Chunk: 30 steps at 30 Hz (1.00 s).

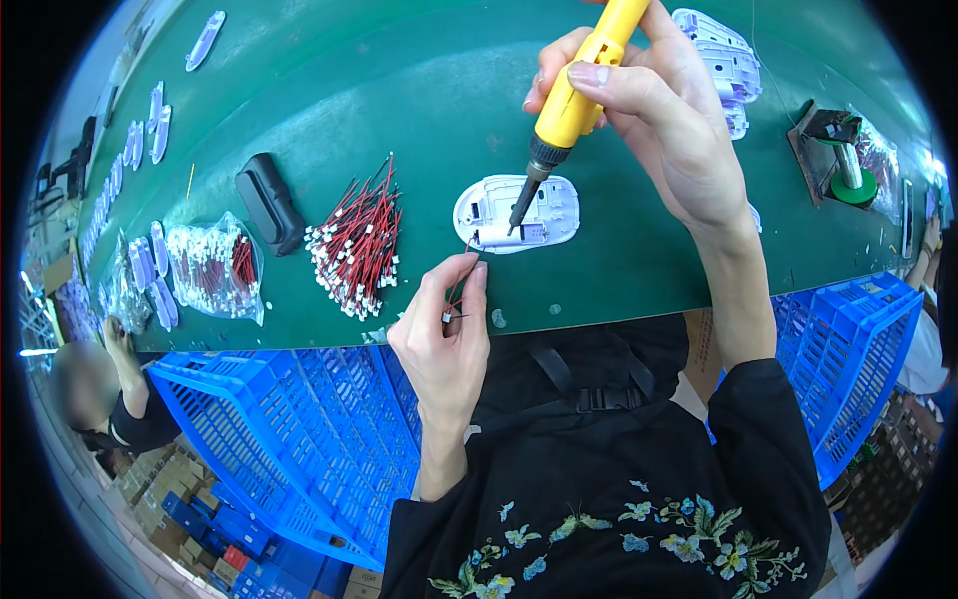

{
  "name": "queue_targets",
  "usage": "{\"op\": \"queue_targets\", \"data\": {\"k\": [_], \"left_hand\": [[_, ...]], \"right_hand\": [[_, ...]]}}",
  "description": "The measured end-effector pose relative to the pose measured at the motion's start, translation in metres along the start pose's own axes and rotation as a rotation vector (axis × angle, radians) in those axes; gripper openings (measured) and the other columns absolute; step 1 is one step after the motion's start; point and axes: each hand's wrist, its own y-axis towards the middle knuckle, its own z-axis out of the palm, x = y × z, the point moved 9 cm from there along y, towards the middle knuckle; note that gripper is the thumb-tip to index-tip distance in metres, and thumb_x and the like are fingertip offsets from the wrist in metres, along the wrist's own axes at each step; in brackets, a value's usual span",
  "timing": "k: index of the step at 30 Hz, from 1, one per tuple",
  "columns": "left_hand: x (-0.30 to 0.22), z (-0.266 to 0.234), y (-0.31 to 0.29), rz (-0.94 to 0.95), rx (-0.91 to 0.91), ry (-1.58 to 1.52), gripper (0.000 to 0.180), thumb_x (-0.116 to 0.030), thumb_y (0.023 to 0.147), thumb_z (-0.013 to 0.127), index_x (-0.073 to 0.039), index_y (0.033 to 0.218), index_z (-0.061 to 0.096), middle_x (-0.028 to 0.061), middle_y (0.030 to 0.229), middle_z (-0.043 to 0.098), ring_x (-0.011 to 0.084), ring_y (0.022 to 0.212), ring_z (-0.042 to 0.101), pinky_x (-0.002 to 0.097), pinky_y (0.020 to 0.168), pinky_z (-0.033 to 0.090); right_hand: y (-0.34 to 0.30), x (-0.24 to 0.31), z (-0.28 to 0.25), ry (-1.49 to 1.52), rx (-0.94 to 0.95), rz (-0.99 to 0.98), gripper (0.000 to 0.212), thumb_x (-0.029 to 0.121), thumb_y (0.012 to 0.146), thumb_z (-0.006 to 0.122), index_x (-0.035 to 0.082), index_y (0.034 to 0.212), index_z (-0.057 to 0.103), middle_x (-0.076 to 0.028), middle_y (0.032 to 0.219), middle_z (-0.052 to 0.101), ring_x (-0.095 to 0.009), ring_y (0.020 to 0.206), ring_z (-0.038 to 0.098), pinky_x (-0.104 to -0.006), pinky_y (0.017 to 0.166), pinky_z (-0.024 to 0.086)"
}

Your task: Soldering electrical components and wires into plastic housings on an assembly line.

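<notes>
Soldering in hand at frame centre: right hand gripping the yellow iron, tip down on the white shell on the green worktop, left-hand fingers pinching a red wire; next, probably steady feeding.

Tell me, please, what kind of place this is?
Probably an electronics assembly line: a green workbench, a yellow soldering iron over a white plastic housing, a pile of red wire leads, and blue crates.
</notes>
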Motion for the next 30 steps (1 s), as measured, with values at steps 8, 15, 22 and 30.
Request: {"op": "queue_targets", "data": {"k": [8, 15, 22, 30], "left_hand": [[-0.003, -0.003, 0.001, 0.028, -0.034, 0.064, 0.008, -0.005, 0.088, 0.079, -0.002, 0.094, 0.074, 0.002, 0.092, 0.061, 0.0063, 0.068, 0.049, 0.0238, 0.055, 0.035], [0.006, -0.002, 0.001, -0.029, 0.061, -0.131, 0.019, -0.007, 0.077, 0.087, -0.005, 0.093, 0.077, 0.0057, 0.109, 0.044, 0.0164, 0.09, 0.047, 0.0316, 0.083, 0.042], [-0.004, 0.009, -0.003, -0.035, 0.163, -0.172, 0.023, -0.007, 0.068, 0.092, -0.003, 0.086, 0.078, 0.0051, 0.106, 0.042, 0.0206, 0.107, 0.043, 0.0357, 0.099, 0.034], [-0.022, 0.008, -0.012, 0.109, -0.177, 0.095, 0.016, -0.016, 0.085, 0.086, -0.009, 0.097, 0.077, 0.0055, 0.112, 0.041, 0.0174, 0.101, 0.044, 0.0283, 0.085, 0.038]], "right_hand": [[0.003, -0.005, -0.004, 0.026, 0.037, -0.05, 0.058, 0.007, 0.098, 0.065, 0.004, 0.144, 0.03, -0.014, 0.101, 0.064, -0.021, 0.096, 0.066, -0.0319, 0.084, 0.054], [-0.003, 0.0, -0.001, 0.132, 0.127, -0.017, 0.056, 0.006, 0.098, 0.065, 0.004, 0.142, 0.03, -0.014, 0.101, 0.064, -0.021, 0.095, 0.066, -0.0315, 0.083, 0.053], [-0.003, 0.002, -0.01, -0.012, 0.109, 0.073, 0.055, 0.005, 0.099, 0.064, 0.004, 0.142, 0.03, -0.014, 0.102, 0.064, -0.021, 0.095, 0.066, -0.0326, 0.085, 0.053], [-0.01, -0.006, -0.013, 0.038, 0.177, -0.069, 0.055, 0.005, 0.098, 0.065, 0.004, 0.141, 0.03, -0.014, 0.102, 0.063, -0.021, 0.094, 0.066, -0.034, 0.085, 0.052]]}}
